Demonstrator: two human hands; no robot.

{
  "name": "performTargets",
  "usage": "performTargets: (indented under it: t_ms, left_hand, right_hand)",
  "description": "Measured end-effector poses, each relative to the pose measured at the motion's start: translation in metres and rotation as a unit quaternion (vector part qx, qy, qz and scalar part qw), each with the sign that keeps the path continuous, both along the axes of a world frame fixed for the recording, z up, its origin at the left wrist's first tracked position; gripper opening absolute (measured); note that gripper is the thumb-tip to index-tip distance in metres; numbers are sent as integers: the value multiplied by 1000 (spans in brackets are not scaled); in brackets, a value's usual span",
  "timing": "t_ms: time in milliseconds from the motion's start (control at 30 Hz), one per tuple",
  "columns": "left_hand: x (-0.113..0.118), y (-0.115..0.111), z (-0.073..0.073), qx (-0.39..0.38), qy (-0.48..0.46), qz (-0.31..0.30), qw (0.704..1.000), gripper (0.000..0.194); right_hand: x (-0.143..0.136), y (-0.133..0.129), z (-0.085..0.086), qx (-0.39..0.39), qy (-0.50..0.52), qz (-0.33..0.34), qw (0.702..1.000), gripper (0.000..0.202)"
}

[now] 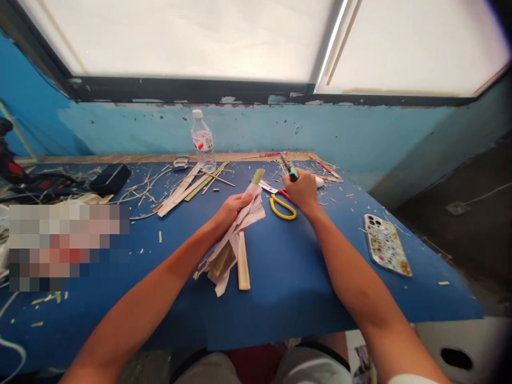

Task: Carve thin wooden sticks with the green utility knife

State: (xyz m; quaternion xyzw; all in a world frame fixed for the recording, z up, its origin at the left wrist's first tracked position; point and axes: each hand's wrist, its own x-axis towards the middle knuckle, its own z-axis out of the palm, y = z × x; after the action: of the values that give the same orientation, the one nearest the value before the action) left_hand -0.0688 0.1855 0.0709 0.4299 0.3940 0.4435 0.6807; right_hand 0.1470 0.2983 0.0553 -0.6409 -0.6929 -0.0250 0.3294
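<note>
My left hand [236, 207] is wrapped round a pale pink cloth [250, 213] with a green bamboo strip [258, 176] inside it; the strip's tip sticks out at the top. In my right hand [304, 191] is a knife [293, 174] with a dark and green handle, its blade pointing up and to the left. Scissors [283, 213] with yellow and red handles lie between my hands, close to the right one. Below the cloth, a pale bamboo strip [244, 266] rests on the blue table.
A plastic bottle [203, 141] stands near the wall, beside several bamboo strips [180, 192]. A patterned phone [387, 245] lies at the right. At the left are a black box [110, 178] and cables. Shavings litter the blue table [288, 298].
</note>
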Motion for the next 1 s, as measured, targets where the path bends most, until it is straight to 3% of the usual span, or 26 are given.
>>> performTargets:
  t_ms: [67,133,267,333,400,500,567,633,700,767,867,1000]
  left_hand:
    - [1,0,-3,23,5,30,999,40]
    - [1,-1,-4,27,-1,34,999,39]
    - [2,-4,-2,36,15,19,999,38]
    - [2,-4,0,49,40,35,997,37]
    - [1,-4,2,62,73,70,993,37]
    - [-1,-2,-1,92,123,123,980,41]
    - [-1,-2,-5,109,140,137,975,47]
    - [-1,-2,-8,121,152,137,971,50]
    - [0,-3,-8,134,172,136,967,47]
    - [1,-5,-4,149,195,134,960,41]
    - [2,-8,5,150,206,120,959,33]
    - [3,-7,7,80,151,75,982,37]
  right_hand:
    - [-17,-12,0,13,-31,86,996,20]
    - [-26,-15,0,2,-53,108,993,20]
    - [-3,8,-3,-65,29,-67,995,26]
    - [12,18,-6,-44,51,-94,993,22]
    - [15,18,-7,-21,73,-62,995,20]
    - [-5,2,-4,13,173,56,983,31]
    - [-23,-12,1,-6,294,156,943,39]
    - [-35,-25,6,-65,418,249,871,43]
    - [-41,-33,11,-121,506,311,795,43]
    - [-40,-38,13,-149,554,340,745,43]
    - [-36,-38,15,-166,577,353,717,42]
    - [-29,-35,15,-187,590,370,693,39]
